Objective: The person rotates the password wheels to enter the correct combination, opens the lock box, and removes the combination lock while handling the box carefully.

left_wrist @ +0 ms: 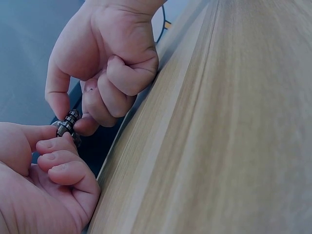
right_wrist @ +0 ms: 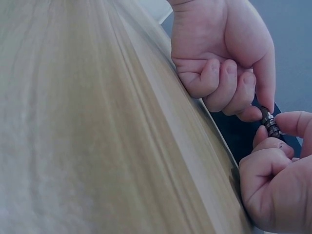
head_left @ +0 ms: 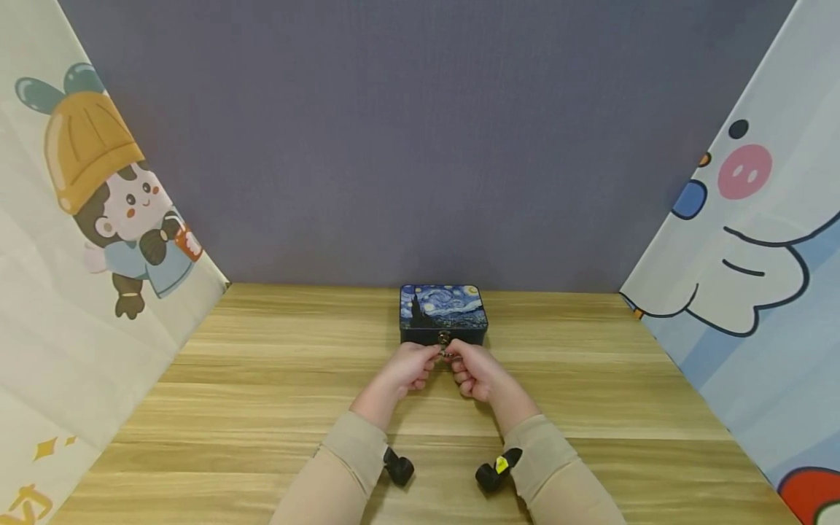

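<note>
A tin box (head_left: 442,306) with a swirling blue night-sky picture on its lid stands closed at the far side of the table. At its front clasp (head_left: 444,337) is a small dark metal combination padlock (left_wrist: 68,123) with ridged number dials. My left hand (head_left: 412,364) pinches one end of the padlock between thumb and forefinger. From the other side my right hand (head_left: 479,373) pinches it too, thumb and forefinger at the dials (right_wrist: 270,124). The other fingers of both hands are curled in. Fingertips cover parts of the lock, and the digits are too small to read.
The wood-grain table (head_left: 275,408) spreads around the box. Right behind the box rises a grey-blue wall panel (head_left: 420,146). Printed curtains with cartoon figures hang at the left (head_left: 39,292) and right (head_left: 787,313).
</note>
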{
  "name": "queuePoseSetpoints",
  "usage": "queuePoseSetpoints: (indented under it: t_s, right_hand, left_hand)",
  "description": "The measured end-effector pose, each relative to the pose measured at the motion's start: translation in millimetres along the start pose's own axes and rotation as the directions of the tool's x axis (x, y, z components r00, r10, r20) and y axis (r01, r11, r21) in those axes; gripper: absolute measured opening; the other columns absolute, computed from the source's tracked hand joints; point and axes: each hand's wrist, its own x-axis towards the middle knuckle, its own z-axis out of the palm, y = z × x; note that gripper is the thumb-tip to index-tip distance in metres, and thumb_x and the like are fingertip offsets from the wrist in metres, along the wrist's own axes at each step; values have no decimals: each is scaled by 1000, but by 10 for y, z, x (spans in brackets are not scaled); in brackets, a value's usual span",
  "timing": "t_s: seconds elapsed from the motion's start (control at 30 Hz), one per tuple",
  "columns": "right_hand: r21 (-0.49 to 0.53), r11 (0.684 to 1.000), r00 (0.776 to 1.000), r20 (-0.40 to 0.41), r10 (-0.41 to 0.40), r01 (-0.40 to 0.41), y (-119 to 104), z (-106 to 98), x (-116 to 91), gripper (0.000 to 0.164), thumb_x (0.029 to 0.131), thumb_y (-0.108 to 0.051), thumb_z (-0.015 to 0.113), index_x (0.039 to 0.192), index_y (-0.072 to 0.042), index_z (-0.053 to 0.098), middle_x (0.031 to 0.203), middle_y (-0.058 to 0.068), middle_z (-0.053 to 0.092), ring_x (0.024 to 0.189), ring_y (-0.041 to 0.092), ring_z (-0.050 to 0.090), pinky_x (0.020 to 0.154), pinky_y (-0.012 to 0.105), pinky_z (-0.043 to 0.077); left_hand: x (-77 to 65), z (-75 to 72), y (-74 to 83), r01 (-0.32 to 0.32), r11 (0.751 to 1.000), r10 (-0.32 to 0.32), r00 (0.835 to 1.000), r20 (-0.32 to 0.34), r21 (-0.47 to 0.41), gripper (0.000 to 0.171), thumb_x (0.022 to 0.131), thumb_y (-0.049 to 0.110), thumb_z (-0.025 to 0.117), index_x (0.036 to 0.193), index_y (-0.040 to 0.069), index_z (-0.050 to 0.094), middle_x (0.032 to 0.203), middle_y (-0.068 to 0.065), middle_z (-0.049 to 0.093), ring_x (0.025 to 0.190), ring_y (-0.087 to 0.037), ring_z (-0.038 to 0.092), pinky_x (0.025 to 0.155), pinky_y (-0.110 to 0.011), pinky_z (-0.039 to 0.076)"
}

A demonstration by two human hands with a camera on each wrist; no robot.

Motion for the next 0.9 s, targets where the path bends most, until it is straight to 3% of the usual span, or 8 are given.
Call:
queuePoseSetpoints:
  t_s: [0.9]
  right_hand:
    - [8,1000,1000,30,6,-6,-4,-16,-14,16,85,-22,60,79,-11,50,57,-10,26,43,3,21,38,18,17]
  left_hand:
    - [-32,13,29,-2,1000,2,1000,-2,3,30,104,27,57,84,4,57,61,4,39,45,-7,27,43,-22,26]
